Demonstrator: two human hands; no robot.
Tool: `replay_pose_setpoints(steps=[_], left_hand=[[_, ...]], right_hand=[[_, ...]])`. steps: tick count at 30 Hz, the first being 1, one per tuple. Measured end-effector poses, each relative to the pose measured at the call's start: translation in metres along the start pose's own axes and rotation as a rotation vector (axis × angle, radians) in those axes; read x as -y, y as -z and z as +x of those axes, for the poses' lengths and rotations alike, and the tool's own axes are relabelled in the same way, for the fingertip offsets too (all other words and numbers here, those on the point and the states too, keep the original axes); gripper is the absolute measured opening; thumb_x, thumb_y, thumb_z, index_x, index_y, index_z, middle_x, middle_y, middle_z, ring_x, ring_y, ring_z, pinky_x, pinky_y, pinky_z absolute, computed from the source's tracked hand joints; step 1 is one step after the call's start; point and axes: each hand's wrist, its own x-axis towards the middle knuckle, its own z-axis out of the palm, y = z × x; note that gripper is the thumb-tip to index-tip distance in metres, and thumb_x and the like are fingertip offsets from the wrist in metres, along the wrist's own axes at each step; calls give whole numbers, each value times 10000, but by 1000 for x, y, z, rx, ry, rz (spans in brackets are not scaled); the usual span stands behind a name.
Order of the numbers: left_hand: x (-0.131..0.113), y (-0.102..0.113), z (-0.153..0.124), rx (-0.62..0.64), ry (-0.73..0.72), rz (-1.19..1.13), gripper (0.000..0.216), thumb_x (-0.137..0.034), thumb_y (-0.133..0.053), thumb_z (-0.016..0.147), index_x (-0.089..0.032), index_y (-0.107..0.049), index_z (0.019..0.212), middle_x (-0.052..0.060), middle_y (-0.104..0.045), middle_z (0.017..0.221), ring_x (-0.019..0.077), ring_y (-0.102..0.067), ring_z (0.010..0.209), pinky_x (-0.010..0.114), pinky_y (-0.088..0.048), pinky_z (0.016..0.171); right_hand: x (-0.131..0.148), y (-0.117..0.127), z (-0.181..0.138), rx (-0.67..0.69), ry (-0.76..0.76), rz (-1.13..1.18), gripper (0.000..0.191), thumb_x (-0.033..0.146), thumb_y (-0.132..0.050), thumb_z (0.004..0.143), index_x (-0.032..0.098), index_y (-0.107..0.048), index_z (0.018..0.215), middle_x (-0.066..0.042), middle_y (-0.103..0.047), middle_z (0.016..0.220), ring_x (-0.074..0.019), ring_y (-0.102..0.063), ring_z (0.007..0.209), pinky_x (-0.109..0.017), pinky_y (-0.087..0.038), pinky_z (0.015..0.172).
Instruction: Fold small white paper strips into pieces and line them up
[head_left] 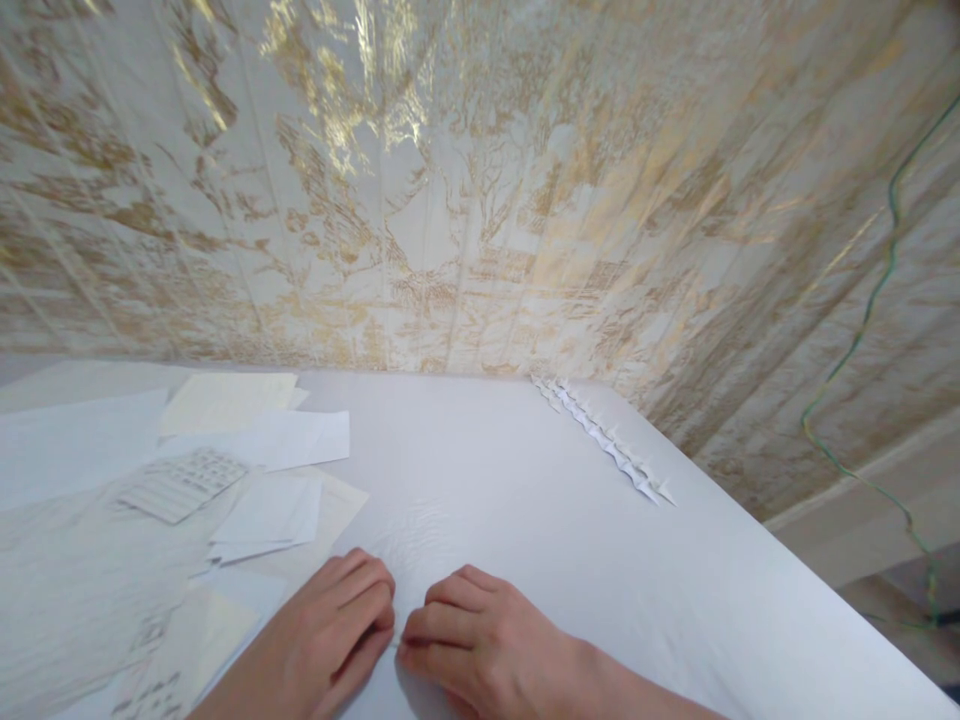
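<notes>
My left hand [337,625] and my right hand [480,635] rest close together on the white table [465,470], near its front edge. Both are closed, thumbs and fingertips pinched toward each other. A thin pale sliver, apparently a small piece of paper [396,643], shows in the narrow gap between them; the fingers hide the rest of it. Beside my left hand lie small stacked white sheets [268,512] and larger loose paper [82,570]. Rows of small folded paper pieces [607,440] with pointed tips lie on the far right of the table.
A printed sheet [184,483] and a cream sheet [229,402] lie among the papers at left. The table meets a white and gold patterned wall [450,200] at the back. A green cord [862,320] hangs at right, beyond the table's right edge.
</notes>
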Motion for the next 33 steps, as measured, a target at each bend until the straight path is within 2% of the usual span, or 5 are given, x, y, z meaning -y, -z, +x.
replay_pose_setpoints(steps=[8,16,20,26,33], left_hand=[[0,-1,2,38,79,-33,200,-91,-514,870,-230,-499,726,-28,-613,759,160,-592,704,273,-462,654],[1,-6,-4,49,262,-155,98,-180,-542,871,-246,-531,798,-24,-613,825,192,-566,796,307,-459,726],[5,-10,-9,44,306,-213,73,-209,-520,876,-254,-555,831,-8,-617,862,205,-557,825,316,-470,752],[2,-5,-3,152,448,-250,94,-194,-505,832,-247,-583,823,15,-636,906,229,-553,885,360,-463,815],[-2,2,-3,143,406,-233,141,-135,-500,849,-247,-585,838,-2,-641,913,212,-565,901,331,-454,814]], right_hand=[[4,8,3,21,-8,-20,78,155,-592,929,143,-602,1005,-36,-692,984,-183,-550,874,-304,-423,816],[5,-9,6,-40,11,-109,101,186,-562,974,133,-589,1056,-49,-666,994,-180,-538,842,-316,-415,742],[5,-4,7,-21,-11,-87,155,194,-588,964,118,-591,1099,-46,-669,1035,-186,-545,897,-318,-425,788],[4,12,4,69,-24,24,77,156,-594,940,130,-617,1009,-42,-699,1040,-184,-570,948,-297,-425,878],[1,10,1,62,-15,62,90,119,-569,923,155,-615,991,-44,-719,1066,-183,-592,982,-308,-429,888]])
